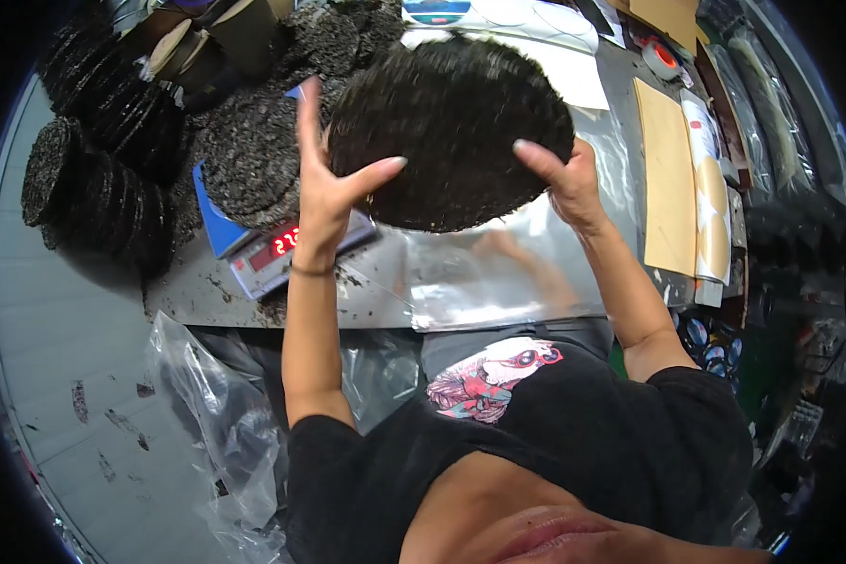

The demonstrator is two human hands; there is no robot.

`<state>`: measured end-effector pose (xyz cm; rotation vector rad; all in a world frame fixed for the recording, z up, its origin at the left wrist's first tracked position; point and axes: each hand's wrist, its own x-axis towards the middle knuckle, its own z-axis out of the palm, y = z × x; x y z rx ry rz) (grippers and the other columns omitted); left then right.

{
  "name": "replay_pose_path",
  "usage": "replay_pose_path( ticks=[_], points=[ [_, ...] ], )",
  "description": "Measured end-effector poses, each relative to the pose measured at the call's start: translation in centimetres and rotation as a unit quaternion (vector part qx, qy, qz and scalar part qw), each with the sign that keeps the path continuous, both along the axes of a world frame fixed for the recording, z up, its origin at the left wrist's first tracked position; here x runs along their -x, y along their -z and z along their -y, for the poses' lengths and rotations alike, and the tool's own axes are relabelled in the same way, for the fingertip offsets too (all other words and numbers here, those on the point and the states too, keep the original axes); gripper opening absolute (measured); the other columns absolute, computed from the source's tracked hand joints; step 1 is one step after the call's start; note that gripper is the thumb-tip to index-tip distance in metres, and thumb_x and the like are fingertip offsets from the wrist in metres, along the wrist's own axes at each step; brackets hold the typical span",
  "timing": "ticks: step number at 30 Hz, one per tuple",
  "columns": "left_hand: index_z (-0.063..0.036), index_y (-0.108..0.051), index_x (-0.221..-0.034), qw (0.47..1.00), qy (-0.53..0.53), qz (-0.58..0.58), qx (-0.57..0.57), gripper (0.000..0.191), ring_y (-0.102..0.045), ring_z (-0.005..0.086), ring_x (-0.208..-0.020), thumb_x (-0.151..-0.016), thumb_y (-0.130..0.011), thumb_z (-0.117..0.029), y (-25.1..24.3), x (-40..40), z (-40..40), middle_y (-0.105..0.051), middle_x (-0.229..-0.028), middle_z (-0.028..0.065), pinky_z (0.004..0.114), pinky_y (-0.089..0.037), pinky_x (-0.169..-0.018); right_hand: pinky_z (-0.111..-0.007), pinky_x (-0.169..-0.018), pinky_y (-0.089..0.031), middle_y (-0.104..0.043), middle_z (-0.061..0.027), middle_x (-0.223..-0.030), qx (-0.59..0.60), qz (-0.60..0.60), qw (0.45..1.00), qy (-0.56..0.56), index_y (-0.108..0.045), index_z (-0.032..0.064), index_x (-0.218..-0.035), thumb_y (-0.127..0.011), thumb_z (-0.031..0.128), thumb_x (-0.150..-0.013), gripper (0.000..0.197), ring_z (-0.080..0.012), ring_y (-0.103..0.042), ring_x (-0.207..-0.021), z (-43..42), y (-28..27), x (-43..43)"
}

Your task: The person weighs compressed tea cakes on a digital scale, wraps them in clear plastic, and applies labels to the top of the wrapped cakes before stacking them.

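A round black-brown cake of what looks like dried seaweed (451,134) is held up over the metal table (374,296). My left hand (331,176) grips its left side, the thumb on the near face. At the right edge my right hand (571,173) holds it the same way, its other fingers hidden behind. The cake is slightly blurred. Just left of my left hand, more round cakes (250,151) lie on a digital scale (268,261) with a blue platform and a lit red display. Clear plastic bags (479,289) lie flat beneath the held cake.
Tall stacks of dark cakes (106,204) lean at the left, with loose dark crumbs (215,282) near the scale. Brown paper envelopes (666,183), a sheet of round labels (710,211) and a tape roll (661,58) lie right. Plastic sheeting (218,409) hangs below the table's front edge.
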<state>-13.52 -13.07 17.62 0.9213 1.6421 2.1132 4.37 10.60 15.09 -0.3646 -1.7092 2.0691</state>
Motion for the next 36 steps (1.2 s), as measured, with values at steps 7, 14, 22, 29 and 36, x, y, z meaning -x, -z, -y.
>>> replay_pose_path(
  ticks=[7, 14, 22, 29, 36],
  points=[
    [-0.0026, -0.049, -0.143, 0.989, 0.075, -0.110, 0.066, 0.092, -0.062, 0.0215, -0.123, -0.065, -0.097, -0.004, 11.0, -6.1, -6.0, -0.061, -0.135, 0.0112, 0.034, -0.052, -0.107, -0.040, -0.111, -0.045, -0.048, -0.0181, -0.145, -0.413, -0.047, 0.908, 0.042, -0.029, 0.0067, -0.155, -0.093, 0.015, -0.077, 0.101, -0.0309, -0.055, -0.131, -2.0, 10.4, -7.2],
    [-0.0018, -0.048, -0.131, 0.968, 0.006, -0.210, 0.138, 0.084, -0.066, 0.0197, -0.107, -0.067, -0.100, -0.019, 11.4, -6.2, -8.0, -0.066, -0.113, 0.0091, 0.033, -0.055, -0.096, -0.036, -0.095, -0.056, -0.065, -0.0168, -0.123, -0.329, -0.044, 0.937, 0.106, -0.040, 0.0027, -0.142, -0.084, 0.015, -0.089, 0.070, -0.0263, -0.067, -0.111, -3.3, 12.3, -8.0],
    [0.0046, -0.053, -0.138, 0.970, 0.010, 0.241, 0.008, 0.046, -0.065, 0.0152, -0.105, -0.099, -0.071, -0.012, 15.1, -8.0, -13.7, -0.068, -0.121, 0.0086, 0.030, -0.053, -0.095, -0.037, -0.091, -0.054, -0.071, -0.0167, -0.110, -0.193, 0.115, 0.948, 0.224, -0.056, -0.0034, -0.120, -0.081, 0.029, -0.091, 0.050, -0.0243, -0.069, -0.100, -7.0, 11.2, -5.0],
    [-0.0364, -0.057, -0.148, 0.776, -0.016, -0.529, 0.344, 0.047, -0.046, 0.0290, -0.145, -0.101, -0.061, -0.045, 19.1, -12.2, -14.6, -0.052, -0.156, 0.0021, 0.049, -0.027, -0.122, -0.051, -0.092, -0.055, -0.068, -0.0317, -0.114, -0.301, 0.403, 0.854, 0.131, -0.058, -0.0120, -0.117, -0.080, 0.052, -0.085, 0.075, -0.0469, -0.069, -0.106, -8.8, 13.6, -5.2],
    [-0.0410, -0.056, -0.148, 0.772, -0.032, -0.549, 0.320, 0.043, -0.045, 0.0232, -0.145, -0.106, -0.054, -0.042, 19.1, -12.3, -13.7, -0.052, -0.157, -0.0038, 0.047, -0.025, -0.123, -0.039, -0.093, -0.047, -0.063, -0.0065, -0.105, -0.529, 0.082, 0.823, -0.189, -0.076, 0.0114, -0.106, -0.090, 0.024, -0.071, 0.039, -0.0238, -0.059, -0.089, -11.5, 14.3, -21.1]
  ],
)
